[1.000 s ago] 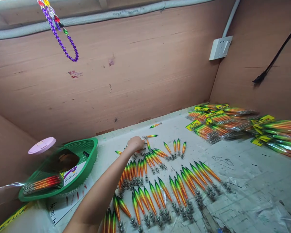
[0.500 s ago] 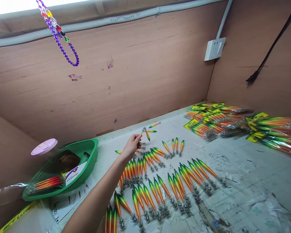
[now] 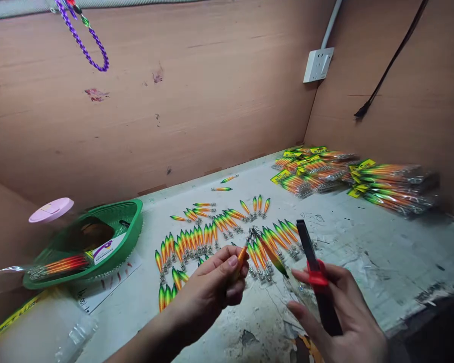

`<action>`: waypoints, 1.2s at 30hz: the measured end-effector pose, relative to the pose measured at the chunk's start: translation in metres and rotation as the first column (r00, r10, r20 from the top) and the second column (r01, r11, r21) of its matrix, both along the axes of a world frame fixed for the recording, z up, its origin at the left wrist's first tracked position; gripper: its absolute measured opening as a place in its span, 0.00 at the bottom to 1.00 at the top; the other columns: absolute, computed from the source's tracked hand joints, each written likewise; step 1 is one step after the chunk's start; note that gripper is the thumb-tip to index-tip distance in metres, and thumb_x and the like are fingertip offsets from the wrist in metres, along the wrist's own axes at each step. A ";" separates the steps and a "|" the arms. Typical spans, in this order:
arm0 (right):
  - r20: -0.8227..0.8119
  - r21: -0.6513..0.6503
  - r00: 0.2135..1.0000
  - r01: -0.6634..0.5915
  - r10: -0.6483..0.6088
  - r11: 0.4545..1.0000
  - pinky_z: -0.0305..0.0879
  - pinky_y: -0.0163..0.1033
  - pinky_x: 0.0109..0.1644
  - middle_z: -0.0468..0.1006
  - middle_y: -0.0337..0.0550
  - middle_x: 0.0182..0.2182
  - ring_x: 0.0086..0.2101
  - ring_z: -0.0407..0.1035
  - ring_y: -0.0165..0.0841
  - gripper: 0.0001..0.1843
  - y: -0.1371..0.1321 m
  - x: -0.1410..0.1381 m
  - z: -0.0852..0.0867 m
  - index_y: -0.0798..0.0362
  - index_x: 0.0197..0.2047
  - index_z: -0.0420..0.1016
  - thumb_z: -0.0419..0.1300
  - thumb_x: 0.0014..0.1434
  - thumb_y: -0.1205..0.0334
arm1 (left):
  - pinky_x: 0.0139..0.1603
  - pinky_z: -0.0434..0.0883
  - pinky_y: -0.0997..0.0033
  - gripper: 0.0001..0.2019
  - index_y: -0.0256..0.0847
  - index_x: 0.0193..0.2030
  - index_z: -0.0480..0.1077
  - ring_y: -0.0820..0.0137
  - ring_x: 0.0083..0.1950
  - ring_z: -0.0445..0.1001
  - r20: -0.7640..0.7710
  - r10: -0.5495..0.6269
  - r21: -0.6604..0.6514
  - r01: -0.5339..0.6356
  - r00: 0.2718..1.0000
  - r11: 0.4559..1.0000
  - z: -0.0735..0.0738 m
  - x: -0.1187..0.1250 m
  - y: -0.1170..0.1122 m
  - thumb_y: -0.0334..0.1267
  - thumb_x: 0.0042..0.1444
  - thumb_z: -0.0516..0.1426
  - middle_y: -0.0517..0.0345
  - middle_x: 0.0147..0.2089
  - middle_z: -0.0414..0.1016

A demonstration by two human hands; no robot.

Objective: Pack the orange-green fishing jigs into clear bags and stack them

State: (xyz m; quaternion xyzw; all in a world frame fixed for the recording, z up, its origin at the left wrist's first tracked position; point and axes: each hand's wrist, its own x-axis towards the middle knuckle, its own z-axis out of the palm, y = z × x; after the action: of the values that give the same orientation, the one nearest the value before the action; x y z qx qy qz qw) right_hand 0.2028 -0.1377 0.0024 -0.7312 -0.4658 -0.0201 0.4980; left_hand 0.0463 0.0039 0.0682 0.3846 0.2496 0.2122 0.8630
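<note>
My left hand (image 3: 225,277) is closed around a squid jig (image 3: 241,259), its hook crown pointing up and away. Another squid jig (image 3: 273,254), orange with a dark green tip, hangs from those hooks, apparently caught by its own. My right hand (image 3: 340,307) carries a flat black tool (image 3: 307,247) with a red band, like tweezers, its end pointing up. The thumb and index finger of that hand are spread close to the hanging jig's green tip. Beneath and beyond both hands, rows of green-and-orange squid jigs (image 3: 196,237) lie on the table.
Packed jigs in clear bags (image 3: 314,171) are piled at the back right. On the left stand a green basket (image 3: 134,227) with red jigs and a pink lid (image 3: 51,209). A plastic bag (image 3: 34,327) lies at the front left. A purple cord (image 3: 85,48) hangs above.
My left hand has drawn back from the far side of the table toward me, bringing two hooked-together jigs. My right hand has come into view with the black tool. The view has tipped down.
</note>
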 end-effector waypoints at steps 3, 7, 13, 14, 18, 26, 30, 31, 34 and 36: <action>-0.048 0.113 0.999 -0.015 0.020 0.993 0.73 0.40 0.45 0.70 0.46 0.42 0.42 0.72 0.40 0.15 0.015 -0.002 0.025 0.48 0.41 0.79 0.64 0.56 0.47 | 0.26 0.50 0.78 0.08 0.36 0.39 0.70 0.84 0.23 0.56 0.039 -0.022 -0.062 0.024 0.999 0.998 -0.003 -0.004 -0.024 0.40 0.59 0.60 0.59 0.34 0.66; -0.035 0.156 0.994 -0.098 0.105 0.983 0.72 0.37 0.43 0.71 0.45 0.39 0.40 0.72 0.37 0.06 0.018 -0.010 0.029 0.49 0.36 0.79 0.64 0.57 0.57 | 0.27 0.49 0.77 0.09 0.36 0.39 0.71 0.84 0.23 0.55 0.050 0.010 -0.109 -0.004 0.999 0.994 -0.006 -0.006 -0.037 0.40 0.58 0.61 0.60 0.33 0.65; -0.473 0.107 0.870 -0.104 0.143 0.989 0.72 0.35 0.43 0.74 0.43 0.38 0.40 0.72 0.35 0.12 0.013 -0.015 0.009 0.51 0.34 0.78 0.67 0.53 0.52 | 0.30 0.51 0.75 0.13 0.36 0.41 0.75 0.80 0.26 0.57 0.009 0.054 -0.109 -0.053 0.998 0.993 -0.007 -0.008 -0.045 0.41 0.51 0.66 0.62 0.30 0.62; -0.590 0.126 0.790 -0.117 0.169 0.985 0.72 0.34 0.43 0.76 0.43 0.37 0.39 0.72 0.35 0.13 0.013 -0.016 0.007 0.51 0.36 0.78 0.68 0.53 0.51 | 0.31 0.52 0.75 0.14 0.36 0.41 0.75 0.79 0.27 0.57 -0.001 0.059 -0.105 -0.059 0.998 0.993 -0.008 -0.008 -0.046 0.41 0.50 0.66 0.62 0.29 0.61; -0.871 0.238 0.408 -0.135 0.273 0.962 0.73 0.38 0.42 0.81 0.43 0.33 0.36 0.75 0.36 0.19 0.017 -0.025 0.013 0.51 0.41 0.78 0.70 0.49 0.49 | 0.33 0.55 0.74 0.13 0.37 0.41 0.77 0.77 0.29 0.60 -0.010 0.056 -0.122 -0.056 0.998 0.991 -0.012 -0.006 -0.050 0.41 0.50 0.66 0.61 0.29 0.62; -0.936 0.283 0.190 -0.100 0.297 0.954 0.76 0.39 0.37 0.82 0.43 0.27 0.30 0.77 0.37 0.16 0.018 -0.034 0.028 0.52 0.34 0.82 0.73 0.44 0.51 | 0.40 0.64 0.75 0.15 0.38 0.41 0.78 0.76 0.34 0.68 0.055 0.204 -0.174 -0.192 0.977 0.966 -0.018 -0.002 -0.053 0.40 0.47 0.69 0.58 0.34 0.72; -0.932 0.252 0.249 -0.081 0.264 0.964 0.75 0.40 0.42 0.83 0.44 0.32 0.36 0.78 0.38 0.16 0.017 -0.040 0.021 0.52 0.34 0.81 0.74 0.44 0.52 | 0.45 0.68 0.71 0.17 0.39 0.37 0.76 0.70 0.41 0.74 -0.043 0.236 -0.156 -0.239 0.971 0.958 -0.020 0.001 -0.055 0.38 0.40 0.73 0.56 0.39 0.76; -0.930 0.244 0.268 -0.067 0.253 0.967 0.75 0.40 0.43 0.83 0.43 0.31 0.36 0.77 0.38 0.17 0.018 -0.042 0.020 0.52 0.33 0.81 0.74 0.43 0.52 | 0.43 0.69 0.71 0.18 0.39 0.35 0.75 0.70 0.40 0.74 -0.074 0.238 -0.149 -0.247 0.968 0.958 -0.020 0.002 -0.054 0.38 0.38 0.74 0.56 0.39 0.76; -0.925 0.233 0.297 -0.048 0.237 0.971 0.75 0.40 0.40 0.81 0.41 0.28 0.33 0.77 0.37 0.18 0.020 -0.046 0.019 0.52 0.31 0.79 0.75 0.40 0.51 | 0.35 0.68 0.75 0.20 0.38 0.32 0.73 0.73 0.34 0.73 -0.131 0.247 -0.128 -0.264 0.960 0.956 -0.022 0.002 -0.053 0.38 0.34 0.75 0.59 0.34 0.76; -0.924 0.239 0.294 -0.060 0.246 0.969 0.75 0.41 0.39 0.81 0.40 0.28 0.32 0.76 0.37 0.18 0.021 -0.048 0.020 0.52 0.31 0.79 0.75 0.41 0.51 | 0.34 0.68 0.76 0.19 0.39 0.31 0.72 0.73 0.33 0.74 -0.123 0.242 -0.120 -0.256 0.963 0.959 -0.022 0.002 -0.053 0.37 0.34 0.75 0.58 0.33 0.78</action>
State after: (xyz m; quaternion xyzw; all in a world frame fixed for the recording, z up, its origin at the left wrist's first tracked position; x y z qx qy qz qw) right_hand 0.1549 -0.1163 0.0225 -0.5132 -0.1491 0.4233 0.7316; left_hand 0.0479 -0.0491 0.0463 0.3019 0.3556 0.2809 0.8388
